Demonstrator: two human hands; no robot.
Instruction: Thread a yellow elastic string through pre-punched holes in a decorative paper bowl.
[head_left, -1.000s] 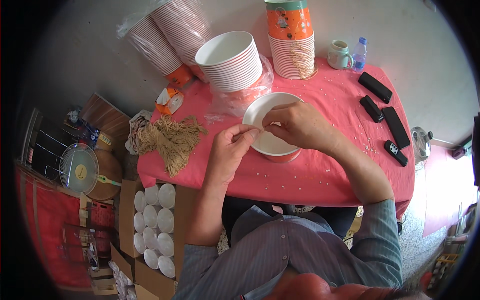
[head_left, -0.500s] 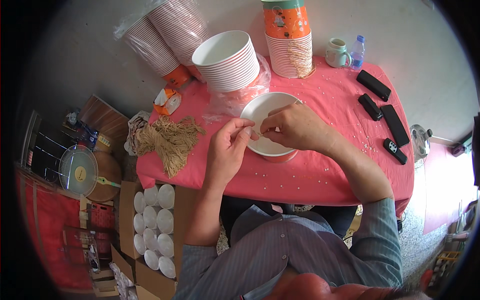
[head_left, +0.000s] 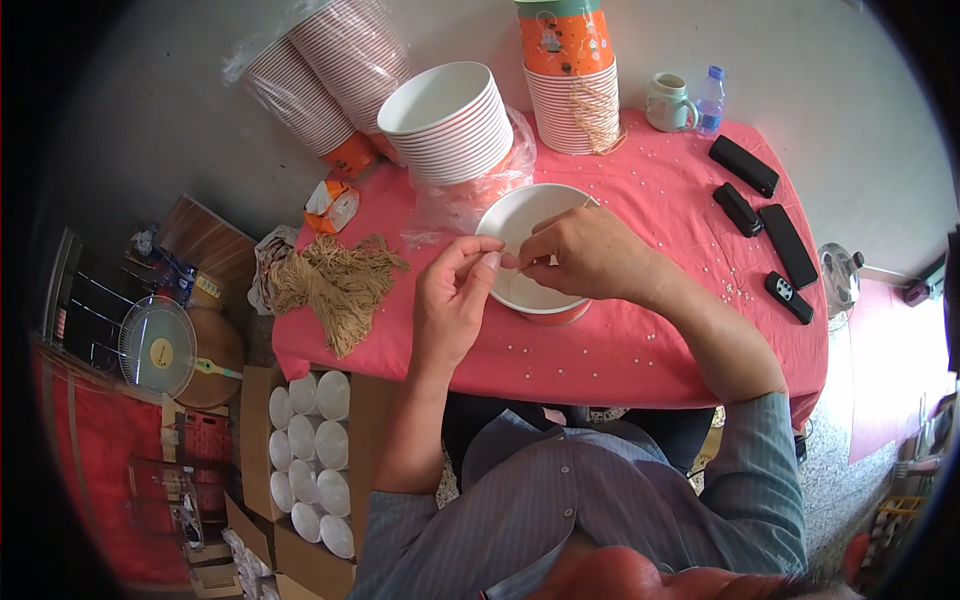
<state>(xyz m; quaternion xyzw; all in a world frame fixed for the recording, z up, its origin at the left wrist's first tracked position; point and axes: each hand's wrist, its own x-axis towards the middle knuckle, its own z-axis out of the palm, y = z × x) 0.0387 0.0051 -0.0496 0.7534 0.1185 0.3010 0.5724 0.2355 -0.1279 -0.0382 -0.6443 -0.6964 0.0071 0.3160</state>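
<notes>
A white paper tub (head_left: pixel 538 192) with a red-orange outside stands at the table's near middle, and both my hands meet over its mouth. My left hand (head_left: pixel 450 295) is closed, thumb and fingertips pinched at the tub's left side; what it pinches is too small to make out. Close beside it, my right hand (head_left: pixel 592 255) is curled into a pinch. A thin tan strand (head_left: pixel 592 202) sticks out behind its knuckles. The tub's bottom is mostly hidden by my hands. A hank of tan cord (head_left: pixel 340 290) lies left of my left hand.
Small white beads (head_left: pixel 528 350) dot the pink tablecloth (head_left: pixel 640 345). Behind stand stacked paper tubs (head_left: pixel 445 125), a taller stack (head_left: pixel 572 105), a mug (head_left: pixel 668 103) and a bottle (head_left: pixel 710 102). Black devices (head_left: pixel 788 245) lie right. A carton of clear cups (head_left: pixel 262 440) sits lower left.
The whole view has shifted slightly. My hands keep the same pinched pose over the tub, with only tiny finger movement.
</notes>
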